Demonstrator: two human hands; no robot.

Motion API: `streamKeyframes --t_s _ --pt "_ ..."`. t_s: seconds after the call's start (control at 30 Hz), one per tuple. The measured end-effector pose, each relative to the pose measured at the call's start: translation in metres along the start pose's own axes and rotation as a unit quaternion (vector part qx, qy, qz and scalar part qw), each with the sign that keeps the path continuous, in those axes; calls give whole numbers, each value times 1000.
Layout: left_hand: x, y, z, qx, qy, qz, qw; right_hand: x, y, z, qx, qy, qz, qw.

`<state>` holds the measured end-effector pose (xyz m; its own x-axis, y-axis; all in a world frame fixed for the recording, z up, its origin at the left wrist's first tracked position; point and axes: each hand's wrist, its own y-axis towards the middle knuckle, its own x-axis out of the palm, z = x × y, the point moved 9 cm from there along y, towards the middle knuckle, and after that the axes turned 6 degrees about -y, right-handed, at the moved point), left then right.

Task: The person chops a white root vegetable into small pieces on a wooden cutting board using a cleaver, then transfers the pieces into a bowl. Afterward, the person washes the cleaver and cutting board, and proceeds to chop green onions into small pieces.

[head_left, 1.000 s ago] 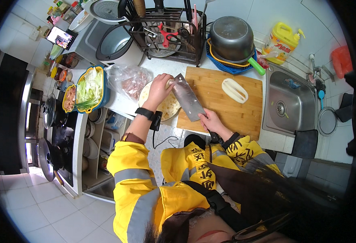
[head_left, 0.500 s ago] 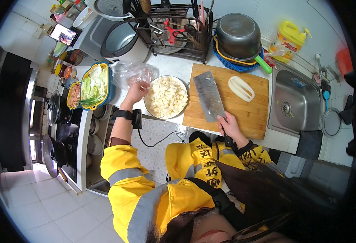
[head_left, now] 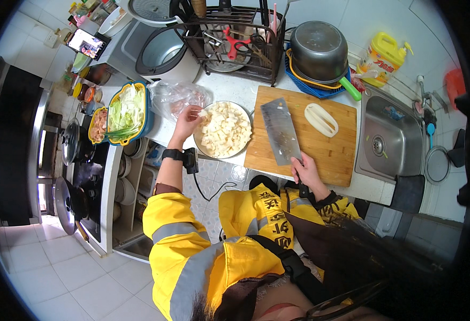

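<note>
Curled at the left rim of the plate of diced pale pieces (head_left: 224,134), my left hand (head_left: 188,119) has its fingertips by the pieces; what they hold is unclear. A crumpled clear bag with pinkish contents (head_left: 173,96) lies just beyond that hand. In my right hand (head_left: 305,171) is the handle of a wide metal cleaver (head_left: 279,128), its blade flat over the wooden board (head_left: 331,160), angled toward the back left. A long, peeled white piece of food (head_left: 320,119) lies on the board, right of the blade.
Lidded pans on a stove (head_left: 88,187) and boxes of chopped greens and pink food (head_left: 125,115) stand left. Behind are a rice cooker (head_left: 160,56), a utensil rack (head_left: 229,64) and an upturned pot (head_left: 318,51). A steel sink (head_left: 393,134) and yellow jug (head_left: 385,59) are right.
My left hand has left the cleaver's blade and moved left to the plate's rim, uncovering the diced pieces. My right hand and the cleaver have shifted right over the board.
</note>
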<state>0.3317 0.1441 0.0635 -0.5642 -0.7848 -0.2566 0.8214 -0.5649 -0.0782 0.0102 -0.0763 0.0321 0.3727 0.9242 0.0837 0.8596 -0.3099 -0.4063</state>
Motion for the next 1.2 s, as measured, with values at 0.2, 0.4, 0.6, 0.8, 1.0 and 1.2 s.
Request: streamKeyframes --t_s 0.2,0.4,0.6,0.8,1.0,1.2 --pt "1 -1 -19 -31 -28 -36 999 -9 -4 5 4 0 16 1000" --pt "6 2 -20 -25 2 -16 1000 -20 -11 5 0 17 16 1000" --pt "0 -3 -17 -45 5 6 999 -35 -18 6 11 8 19 1000" --pt "-10 -11 -14 -62 -49 45 996 -47 -22 7 11 7 19 1000" --pt "-8 -16 0 -44 -28 74 996 -57 -27 7 12 -7 27 1000" --pt "11 -9 10 2 262 60 963 -72 -37 -3 -25 -33 50 998"
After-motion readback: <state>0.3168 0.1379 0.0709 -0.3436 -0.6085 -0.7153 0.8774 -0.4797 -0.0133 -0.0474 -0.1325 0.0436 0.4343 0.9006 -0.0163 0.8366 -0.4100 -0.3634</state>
